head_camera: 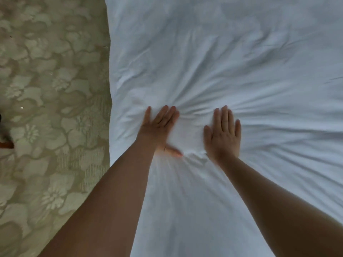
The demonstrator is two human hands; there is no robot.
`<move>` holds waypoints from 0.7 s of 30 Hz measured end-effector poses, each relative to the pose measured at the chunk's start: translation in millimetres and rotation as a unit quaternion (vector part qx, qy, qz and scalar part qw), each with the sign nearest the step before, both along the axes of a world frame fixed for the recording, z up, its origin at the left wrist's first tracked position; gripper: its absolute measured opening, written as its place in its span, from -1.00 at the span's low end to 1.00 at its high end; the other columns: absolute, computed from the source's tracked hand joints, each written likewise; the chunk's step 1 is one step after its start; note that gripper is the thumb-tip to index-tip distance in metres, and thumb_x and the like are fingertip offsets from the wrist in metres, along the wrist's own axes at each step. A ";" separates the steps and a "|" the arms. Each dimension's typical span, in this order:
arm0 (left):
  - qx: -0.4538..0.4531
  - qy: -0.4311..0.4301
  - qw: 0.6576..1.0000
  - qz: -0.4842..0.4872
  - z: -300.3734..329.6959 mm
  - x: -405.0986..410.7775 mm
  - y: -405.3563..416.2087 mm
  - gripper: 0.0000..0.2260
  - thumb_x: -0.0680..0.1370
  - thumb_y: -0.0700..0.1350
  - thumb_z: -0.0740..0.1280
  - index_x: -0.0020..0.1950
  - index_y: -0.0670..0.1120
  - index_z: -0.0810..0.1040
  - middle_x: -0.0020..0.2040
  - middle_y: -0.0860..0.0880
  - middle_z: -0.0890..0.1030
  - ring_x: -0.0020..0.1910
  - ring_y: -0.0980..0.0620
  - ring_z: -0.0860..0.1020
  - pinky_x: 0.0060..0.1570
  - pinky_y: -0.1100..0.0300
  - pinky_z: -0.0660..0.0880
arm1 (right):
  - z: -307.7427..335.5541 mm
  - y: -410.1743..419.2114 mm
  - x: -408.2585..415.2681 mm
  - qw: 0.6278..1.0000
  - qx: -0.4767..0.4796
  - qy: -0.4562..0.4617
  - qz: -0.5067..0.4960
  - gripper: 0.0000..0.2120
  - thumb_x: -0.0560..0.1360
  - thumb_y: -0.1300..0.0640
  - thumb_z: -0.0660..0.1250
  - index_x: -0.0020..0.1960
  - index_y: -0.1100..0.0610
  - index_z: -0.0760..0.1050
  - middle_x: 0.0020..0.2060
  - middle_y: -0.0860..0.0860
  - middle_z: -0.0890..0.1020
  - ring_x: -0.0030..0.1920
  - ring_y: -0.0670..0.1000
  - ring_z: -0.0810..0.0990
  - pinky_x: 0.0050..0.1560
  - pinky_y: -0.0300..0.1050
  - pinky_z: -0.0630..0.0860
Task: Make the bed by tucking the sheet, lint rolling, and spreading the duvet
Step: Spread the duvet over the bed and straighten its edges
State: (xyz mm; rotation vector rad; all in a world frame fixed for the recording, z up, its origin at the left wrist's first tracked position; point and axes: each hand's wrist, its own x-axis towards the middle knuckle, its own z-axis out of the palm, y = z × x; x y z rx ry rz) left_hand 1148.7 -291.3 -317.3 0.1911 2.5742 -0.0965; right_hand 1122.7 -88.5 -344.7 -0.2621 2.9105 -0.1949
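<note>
A white duvet (pixel 232 62) covers the bed and fills the right two thirds of the view, with wrinkles fanning out from my hands. My left hand (pixel 159 128) lies flat on it, fingers straight and pointing away from me, thumb spread toward the right. My right hand (pixel 223 132) presses flat on the fabric a short way to the right, fingers together. A small bunch of cloth sits between the two wrists. No lint roller is in view.
The bed's left edge (pixel 110 89) runs top to bottom. Left of it lies a beige carpet (pixel 52 108) with a flower pattern. A dark and reddish object (pixel 6 143) shows at the far left edge.
</note>
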 end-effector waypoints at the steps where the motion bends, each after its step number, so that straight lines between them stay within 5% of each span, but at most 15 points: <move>1: -0.005 -0.001 1.000 -0.022 -0.3 -2.5 -9.6 0.18 0.24 0.58 0.14 0.50 -0.05 -0.42 0.51 0.01 -0.43 0.49 0.03 -0.39 0.40 -0.26 -0.33 | -0.7 -5.1 1.8 1.000 0.009 0.001 -0.008 -0.41 0.60 -0.11 -0.22 0.53 0.07 -0.32 0.53 0.02 -0.25 0.52 -0.03 -0.28 0.48 -0.03 -0.32; 13: 0.018 0.018 0.995 -0.098 -17.0 -64.1 -99.6 0.21 0.19 0.58 0.19 0.37 0.02 -0.58 0.46 0.01 -0.51 0.45 0.01 -0.47 0.39 -0.24 -0.38 | 1.3 -56.2 -41.9 0.996 0.050 -0.008 -0.075 -0.35 0.59 -0.19 -0.19 0.54 0.08 -0.33 0.52 0.10 -0.28 0.52 0.03 -0.31 0.49 0.00 -0.31; 21: 0.027 0.099 0.984 -0.142 -27.1 -172.0 -159.5 0.11 0.19 0.62 -0.12 0.48 -0.03 -0.45 0.52 -0.02 -0.38 0.51 0.01 -0.34 0.44 -0.18 -0.31 | 0.3 -135.7 -132.3 0.999 0.006 0.020 -0.045 -0.41 0.62 -0.14 -0.16 0.54 0.02 -0.30 0.53 0.03 -0.27 0.52 -0.04 -0.30 0.46 -0.05 -0.35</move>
